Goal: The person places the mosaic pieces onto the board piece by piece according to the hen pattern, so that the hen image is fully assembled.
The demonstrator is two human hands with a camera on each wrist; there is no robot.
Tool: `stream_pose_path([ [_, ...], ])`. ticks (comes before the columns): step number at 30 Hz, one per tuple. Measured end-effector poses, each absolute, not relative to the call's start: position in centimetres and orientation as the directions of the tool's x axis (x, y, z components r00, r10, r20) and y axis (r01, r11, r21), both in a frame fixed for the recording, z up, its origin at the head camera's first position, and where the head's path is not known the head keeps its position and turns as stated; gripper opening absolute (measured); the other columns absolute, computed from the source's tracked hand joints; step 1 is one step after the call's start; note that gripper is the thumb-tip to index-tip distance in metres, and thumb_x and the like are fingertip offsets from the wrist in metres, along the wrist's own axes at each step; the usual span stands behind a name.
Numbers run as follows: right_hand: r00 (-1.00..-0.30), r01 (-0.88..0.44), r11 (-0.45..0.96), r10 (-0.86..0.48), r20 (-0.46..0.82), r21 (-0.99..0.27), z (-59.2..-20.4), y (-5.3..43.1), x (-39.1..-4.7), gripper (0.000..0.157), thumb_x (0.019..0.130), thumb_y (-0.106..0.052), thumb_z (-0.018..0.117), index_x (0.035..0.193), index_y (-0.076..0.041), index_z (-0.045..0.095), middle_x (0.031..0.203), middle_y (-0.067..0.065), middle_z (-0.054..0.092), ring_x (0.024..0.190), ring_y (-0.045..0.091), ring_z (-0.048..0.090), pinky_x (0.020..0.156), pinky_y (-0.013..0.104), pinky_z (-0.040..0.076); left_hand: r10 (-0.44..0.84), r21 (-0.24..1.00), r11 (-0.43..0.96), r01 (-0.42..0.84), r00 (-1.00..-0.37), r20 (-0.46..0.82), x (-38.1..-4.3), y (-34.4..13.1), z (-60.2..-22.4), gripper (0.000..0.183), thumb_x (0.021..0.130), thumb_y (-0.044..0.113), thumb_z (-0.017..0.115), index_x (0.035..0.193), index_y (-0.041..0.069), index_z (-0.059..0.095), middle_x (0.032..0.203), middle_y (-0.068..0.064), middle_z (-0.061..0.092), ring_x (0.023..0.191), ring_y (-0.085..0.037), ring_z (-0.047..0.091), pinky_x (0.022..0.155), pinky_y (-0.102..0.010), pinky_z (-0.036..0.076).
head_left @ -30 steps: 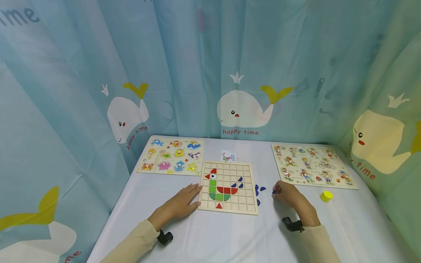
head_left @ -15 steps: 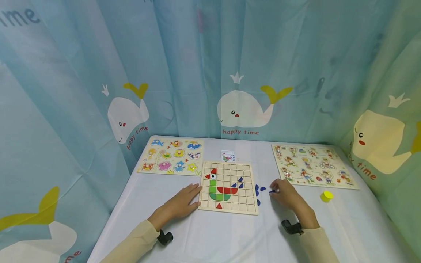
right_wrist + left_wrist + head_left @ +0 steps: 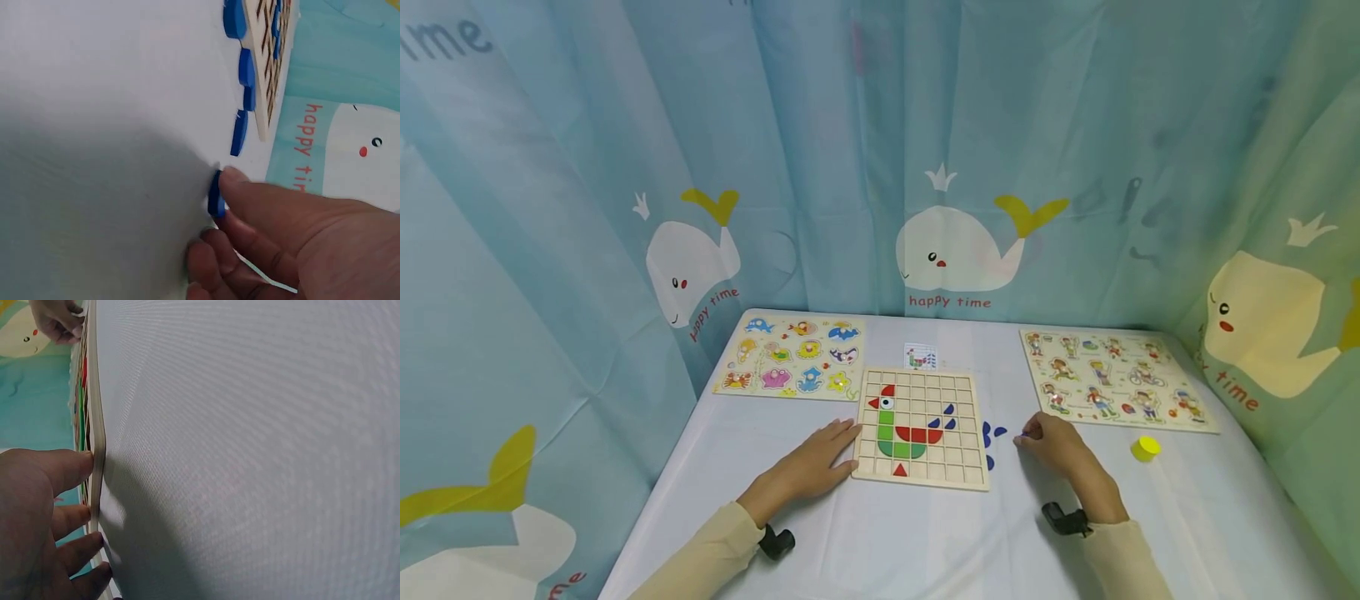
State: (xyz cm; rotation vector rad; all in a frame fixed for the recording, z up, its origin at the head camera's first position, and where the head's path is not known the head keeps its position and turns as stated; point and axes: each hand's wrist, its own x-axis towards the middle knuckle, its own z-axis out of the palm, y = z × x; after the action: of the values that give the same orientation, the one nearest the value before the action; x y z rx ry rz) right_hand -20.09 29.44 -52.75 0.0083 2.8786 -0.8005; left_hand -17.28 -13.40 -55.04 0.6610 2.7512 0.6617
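Observation:
My left hand (image 3: 815, 460) rests along the left edge of a wooden grid board (image 3: 958, 477), thumb and fingertips at its rim, fingers fairly straight. Red, green and blue pieces on the board form a bird shape, with a red triangle (image 3: 900, 471) near the bottom edge. To the right of the board, my right hand (image 3: 1054, 442) pinches a blue half-round piece (image 3: 216, 194) between thumb and fingers, low over the table. Several loose blue pieces (image 3: 239, 132) lie between that hand and the board's right edge.
Behind the board lies a small picture card (image 3: 920, 357) showing a similar bird. A sea-animal puzzle (image 3: 790, 393) sits at back left, a puzzle of figures (image 3: 1120, 419) at back right. A yellow cylinder (image 3: 1146, 448) stands right of my right hand. A whale-print curtain (image 3: 820, 167) surrounds the table.
My right hand has shifted slightly left toward the loose blue pieces and turned the pinched blue piece in its fingers. My left hand has stayed at the board's edge.

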Motion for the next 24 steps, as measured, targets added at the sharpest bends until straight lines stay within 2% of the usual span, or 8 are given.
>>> stream_pose_path([
  [5, -0.992, 0.006, 0.852, -0.063, -0.113, -0.524, -52.8, 29.0, -19.8, 0.02, 0.092, -0.009, 0.077, 0.098, 0.005, 0.064, 0.09, 0.015, 0.067, 0.082, 0.026, 0.062, 0.075, 0.045, 0.055, 0.479, 0.475, 0.797, 0.374, -0.87, -0.119, -17.3, -13.4, -55.2, 0.065, 0.108, 0.039, 0.058, 0.165, 0.014, 0.039, 0.172, -0.009, 0.034, 0.16, -0.033, 0.028, 0.13, -0.054, 0.028],
  [17, -0.998, -0.044, 0.847, -0.064, -0.021, -0.53, -52.7, 27.3, -20.6, 0.02, 0.088, -0.012, 0.081, 0.093, 0.004, 0.069, 0.084, 0.011, 0.068, 0.074, 0.021, 0.06, 0.064, 0.036, 0.052, 0.477, 0.48, 0.796, 0.37, -0.87, -0.121, -17.4, -13.5, -55.1, 0.065, 0.108, 0.04, 0.057, 0.165, 0.015, 0.038, 0.172, -0.009, 0.033, 0.161, -0.033, 0.027, 0.129, -0.054, 0.029],
  [24, -0.995, -0.021, 0.84, -0.071, -0.072, -0.542, -52.4, 23.7, -21.0, 0.02, 0.09, -0.013, 0.081, 0.096, 0.003, 0.07, 0.085, 0.01, 0.069, 0.073, 0.02, 0.06, 0.061, 0.032, 0.052, 0.485, 0.481, 0.791, 0.378, -0.867, -0.117, -17.4, -13.5, -55.2, 0.065, 0.108, 0.039, 0.058, 0.165, 0.014, 0.038, 0.172, -0.01, 0.033, 0.16, -0.034, 0.027, 0.129, -0.055, 0.03],
])
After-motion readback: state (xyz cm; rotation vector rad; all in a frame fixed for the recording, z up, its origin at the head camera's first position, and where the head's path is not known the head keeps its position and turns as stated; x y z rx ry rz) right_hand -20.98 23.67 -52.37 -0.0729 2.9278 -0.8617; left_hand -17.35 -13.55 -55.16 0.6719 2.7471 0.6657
